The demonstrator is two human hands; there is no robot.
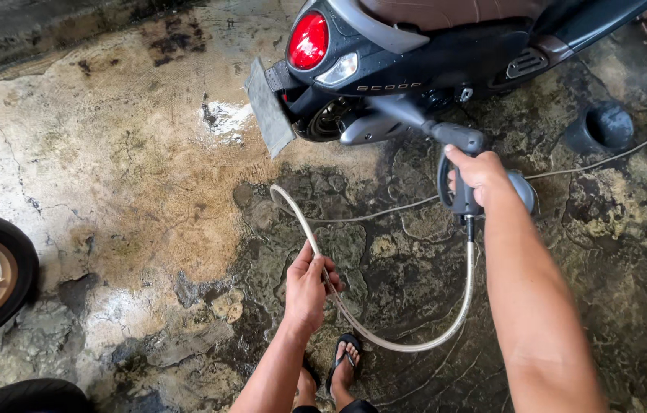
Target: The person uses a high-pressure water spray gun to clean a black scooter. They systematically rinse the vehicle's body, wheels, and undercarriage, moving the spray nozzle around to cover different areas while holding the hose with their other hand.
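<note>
While the right hand (478,172) is wrapped shut on the grey pistol-grip spray gun (461,164), the left hand (309,287) loosely pinches the clear braided hose (384,340) looping below. The hose looks springy and wet-slick; best gripped near the gun's inlet. The black scooter (415,61) sits just ahead.

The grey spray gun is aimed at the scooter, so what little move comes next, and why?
Probably squeeze the trigger: the right hand grips the grey pistol-shaped spray gun, its nozzle close to the black scooter, while the left hand holds the clear looped hose aside.

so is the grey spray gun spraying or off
Cannot tell: no jet shows at the grey spray gun, whose nozzle sits against the black scooter.
</note>
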